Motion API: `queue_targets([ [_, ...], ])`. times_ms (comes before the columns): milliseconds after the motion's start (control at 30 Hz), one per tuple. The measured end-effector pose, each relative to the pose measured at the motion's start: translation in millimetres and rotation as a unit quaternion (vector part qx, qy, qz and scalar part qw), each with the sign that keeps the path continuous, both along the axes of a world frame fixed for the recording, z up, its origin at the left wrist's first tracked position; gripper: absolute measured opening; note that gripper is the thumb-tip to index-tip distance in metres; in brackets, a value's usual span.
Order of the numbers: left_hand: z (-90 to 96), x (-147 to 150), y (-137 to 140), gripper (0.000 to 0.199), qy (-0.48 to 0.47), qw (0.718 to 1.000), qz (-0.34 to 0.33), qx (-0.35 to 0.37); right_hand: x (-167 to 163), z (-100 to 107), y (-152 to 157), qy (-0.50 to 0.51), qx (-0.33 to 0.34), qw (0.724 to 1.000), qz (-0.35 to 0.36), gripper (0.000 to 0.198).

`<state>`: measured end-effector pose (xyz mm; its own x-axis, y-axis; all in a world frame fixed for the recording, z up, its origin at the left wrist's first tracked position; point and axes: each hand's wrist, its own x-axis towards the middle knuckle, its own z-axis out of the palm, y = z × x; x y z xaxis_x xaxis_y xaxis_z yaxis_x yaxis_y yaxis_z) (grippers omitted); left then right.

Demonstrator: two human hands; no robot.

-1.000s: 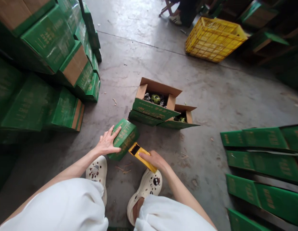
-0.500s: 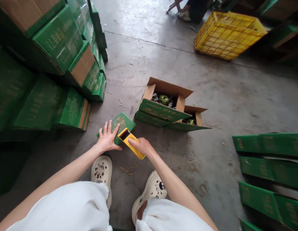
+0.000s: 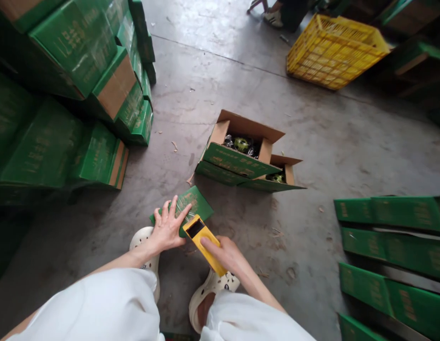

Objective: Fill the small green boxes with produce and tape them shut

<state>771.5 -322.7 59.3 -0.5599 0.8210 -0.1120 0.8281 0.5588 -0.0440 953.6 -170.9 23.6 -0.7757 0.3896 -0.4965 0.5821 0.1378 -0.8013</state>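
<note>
My left hand (image 3: 170, 226) lies with fingers spread across a small-looking green printed carton (image 3: 199, 204) low in front of my feet. The thumb points toward my other hand. My right hand (image 3: 223, 251) is wrapped round a yellow tape dispenser (image 3: 208, 248) with a dark opening at its front end. That front end is at the carton's near edge, close to my left fingertips. A thin shiny strip shows between them; I cannot tell if it is attached. The carton's near side is partly hidden by both hands.
Two open green cartons (image 3: 237, 163) holding dark wrapping and green round items stand just ahead. Green cartons (image 3: 78, 42) are stacked at left, and rows of green cartons (image 3: 390, 246) stand at right. Farther off are a yellow crate (image 3: 333, 54) and a person's shoe (image 3: 273, 19).
Both hands, the tape dispenser and the carton have shifted closer to my feet and slightly right. The dispenser now points more steeply away from me. The view has also moved a little.
</note>
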Motion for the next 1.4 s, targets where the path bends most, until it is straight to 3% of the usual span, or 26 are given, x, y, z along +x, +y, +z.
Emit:
queue_targets([
  [167,5.9,-11.2,3.6,0.115,0.001,1.000,0.017,0.017,14.8,1.5,-6.6,0.023,0.009,1.000,0.007,0.055],
  [300,30.1,-54.3,4.1,0.114,-0.075,0.993,0.078,0.046,53.0,7.7,7.1,0.013,0.002,1.000,-0.016,0.058],
  [433,45.7,-100.7,-2.1,0.113,-0.175,0.982,0.052,0.052,74.7,4.5,15.9,0.004,-0.014,0.999,-0.035,0.058],
  [600,51.3,-125.3,-4.3,0.112,-0.240,0.968,0.018,0.068,48.2,-7.7,17.0,0.025,-0.037,0.998,-0.033,0.054],
  [867,71.2,-143.3,-11.0,0.107,-0.370,0.919,0.037,0.131,-30.6,-14.7,25.2,-0.002,0.061,0.998,0.020,0.059],
  [933,76.2,-144.9,-16.3,0.100,-0.341,0.925,0.039,0.162,-52.1,-8.9,24.7,0.012,0.076,0.996,0.036,0.060],
  [1033,74.6,-133.3,-18.7,0.104,-0.181,0.969,0.026,0.168,-75.4,0.3,22.0,0.046,0.089,0.994,0.047,0.064],
  [1100,66.3,-115.3,-12.7,0.121,-0.055,0.991,0.041,0.115,-83.5,3.3,20.1,0.051,0.090,0.994,0.046,0.065],
  [1200,52.5,-84.0,4.9,0.134,0.078,0.993,0.078,0.038,-86.7,1.4,17.1,0.050,0.077,0.995,0.042,0.064],
  [1300,48.3,-62.9,18.9,0.126,0.120,0.988,0.091,0.018,-80.8,-2.7,13.8,0.060,0.073,0.995,0.036,0.063],
  [1400,48.8,-51.4,19.2,0.124,0.096,0.990,0.097,0.021,-61.3,-2.8,13.0,0.066,0.073,0.995,0.030,0.058],
])
